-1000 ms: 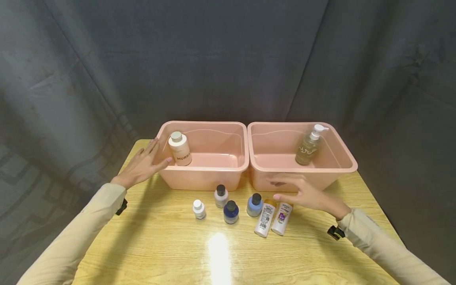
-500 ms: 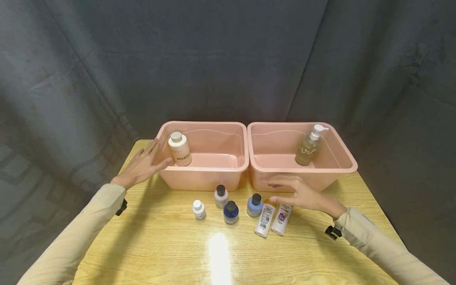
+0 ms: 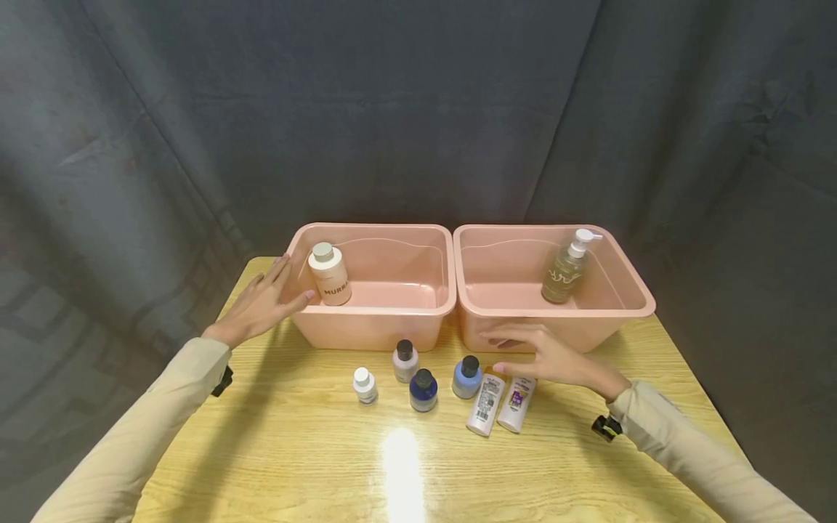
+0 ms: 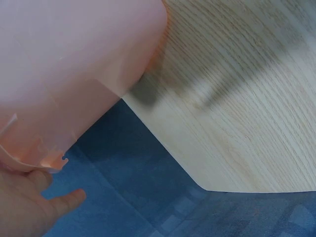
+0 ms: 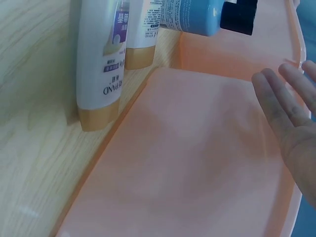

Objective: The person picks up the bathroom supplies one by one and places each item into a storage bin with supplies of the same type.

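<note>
My left hand point(image 3: 258, 303) lies at the left front corner of the left pink bin point(image 3: 366, 311), fingers fairly straight along its rim and thumb over the front edge. In the left wrist view, fingertips point(image 4: 69, 201) show beside the rim. My right hand point(image 3: 549, 356) hovers in front of the right pink bin point(image 3: 556, 313), holding nothing, its fingers extended. Below it lie two white bottles with golden caps, the left bottle point(image 3: 486, 407) and the right bottle point(image 3: 516, 407). A light blue bottle point(image 3: 467, 380) with a black cap stands just left of them.
A small white bottle point(image 3: 365, 388), a pale lilac bottle point(image 3: 405, 365) and a dark blue bottle point(image 3: 423, 396) stand before the left bin. Inside the bins stand a cream bottle point(image 3: 330, 276) and a green pump bottle point(image 3: 564, 276). Dark curtain point(image 3: 392, 109) hangs behind the table.
My right hand has drifted slightly left, its thumb now over the top of the left golden-capped bottle. The left hand stays at the bin's corner.
</note>
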`<state>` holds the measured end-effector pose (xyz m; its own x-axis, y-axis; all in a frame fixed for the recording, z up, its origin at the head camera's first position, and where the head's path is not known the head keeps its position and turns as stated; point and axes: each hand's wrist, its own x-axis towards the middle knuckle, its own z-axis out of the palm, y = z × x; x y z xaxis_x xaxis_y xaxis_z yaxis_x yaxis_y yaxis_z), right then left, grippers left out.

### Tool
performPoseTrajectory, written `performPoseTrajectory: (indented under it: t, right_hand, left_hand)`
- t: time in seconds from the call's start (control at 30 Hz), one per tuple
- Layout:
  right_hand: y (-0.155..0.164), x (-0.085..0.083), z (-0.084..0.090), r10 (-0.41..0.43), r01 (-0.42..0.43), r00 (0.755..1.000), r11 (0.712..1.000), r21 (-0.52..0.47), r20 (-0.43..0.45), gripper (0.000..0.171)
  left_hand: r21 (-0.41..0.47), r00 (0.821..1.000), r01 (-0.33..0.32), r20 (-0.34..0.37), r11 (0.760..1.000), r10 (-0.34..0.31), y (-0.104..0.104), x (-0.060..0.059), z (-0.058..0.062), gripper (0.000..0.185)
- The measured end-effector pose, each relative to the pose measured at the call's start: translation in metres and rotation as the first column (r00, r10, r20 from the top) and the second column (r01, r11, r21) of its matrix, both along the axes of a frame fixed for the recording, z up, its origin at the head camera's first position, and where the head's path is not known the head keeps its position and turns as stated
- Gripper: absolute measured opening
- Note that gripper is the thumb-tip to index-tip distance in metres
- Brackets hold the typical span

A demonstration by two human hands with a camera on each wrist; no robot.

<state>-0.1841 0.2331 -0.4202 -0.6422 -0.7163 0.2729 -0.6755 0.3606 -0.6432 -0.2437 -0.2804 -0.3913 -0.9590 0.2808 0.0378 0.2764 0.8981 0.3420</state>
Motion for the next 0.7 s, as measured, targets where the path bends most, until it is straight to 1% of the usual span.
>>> performPoseTrajectory:
  t: [0.33, 0.57, 0.7]
  right_hand:
    - [-0.006, -0.005, -0.011, 0.03, -0.031, 0.999, 0.999, 0.027, 0.024, 0.052]
    - [-0.01, -0.009, -0.02, 0.043, -0.043, 0.999, 0.999, 0.017, -0.005, 0.051]
    - [-0.014, -0.01, -0.023, 0.064, -0.063, 0.997, 0.998, -0.006, 0.044, 0.052]
  left_hand:
    - [0.008, 1.0, 0.004, -0.004, 1.0, -0.004, -0.001, 0.0, 0.0, 0.092]
    - [0.01, 1.0, 0.002, -0.004, 1.0, -0.002, -0.002, 0.0, -0.001, 0.09]
    - [0.012, 1.0, 0.0, -0.002, 1.0, 0.0, -0.001, 0.0, -0.001, 0.09]
